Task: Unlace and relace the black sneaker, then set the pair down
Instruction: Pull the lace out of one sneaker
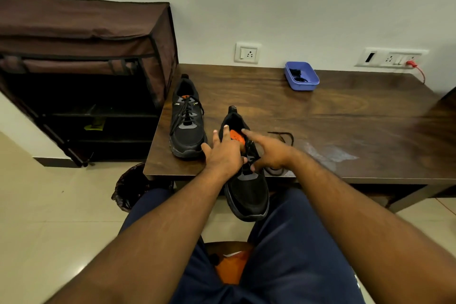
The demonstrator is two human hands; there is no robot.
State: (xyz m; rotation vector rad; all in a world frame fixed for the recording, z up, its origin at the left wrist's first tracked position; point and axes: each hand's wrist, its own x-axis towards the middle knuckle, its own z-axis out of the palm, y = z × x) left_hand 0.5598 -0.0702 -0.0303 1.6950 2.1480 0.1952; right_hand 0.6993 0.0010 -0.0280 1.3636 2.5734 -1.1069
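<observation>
2nd sneaker [186, 121] L on table [345, 111], blue tray [301, 79] far back, shoe rack [84, 69] beside

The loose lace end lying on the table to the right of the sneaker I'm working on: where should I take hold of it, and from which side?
Pinch the loose lace near its far curved end with the right hand, coming from above. It lies flat on the table, clear of the sneaker, so a fingertip pinch suits it better than a wrap. The left hand can steady the sneaker.

black sneaker [246, 187], orange tongue [235, 136], blue tray [301, 79]
</observation>
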